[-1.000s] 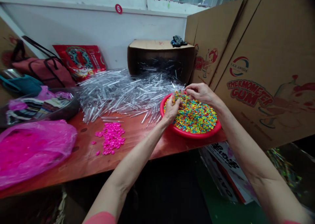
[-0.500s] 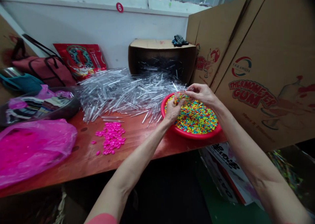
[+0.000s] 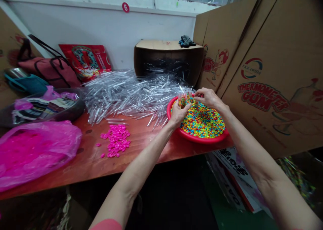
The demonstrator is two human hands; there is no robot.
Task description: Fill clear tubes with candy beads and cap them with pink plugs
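My left hand (image 3: 178, 113) is closed around a bunch of clear plastic tubes (image 3: 182, 99), partly filled with coloured candies, held upright over the left side of a red basin (image 3: 199, 139). Small round candies (image 3: 204, 122) in yellow, blue, red and green fill the basin. Just right of the tubes is my right hand (image 3: 207, 97), its fingers pinched together above the candies; what lies between the fingertips is too small to make out. Behind and left of the basin lies a big heap of clear thin plastic tubes (image 3: 126, 92).
Small pink caps (image 3: 118, 139) lie loose on the red-brown table (image 3: 143, 135). To the left are a pink plastic bag (image 3: 37, 152) and a dark basin (image 3: 73, 112) with cloths. An open carton (image 3: 166, 45) stands behind the tubes; tall cardboard boxes (image 3: 272, 71) wall off the right.
The tubes in my left hand now stand more upright and show more clearly. My right hand stays close beside them. The whole view has shifted slightly.
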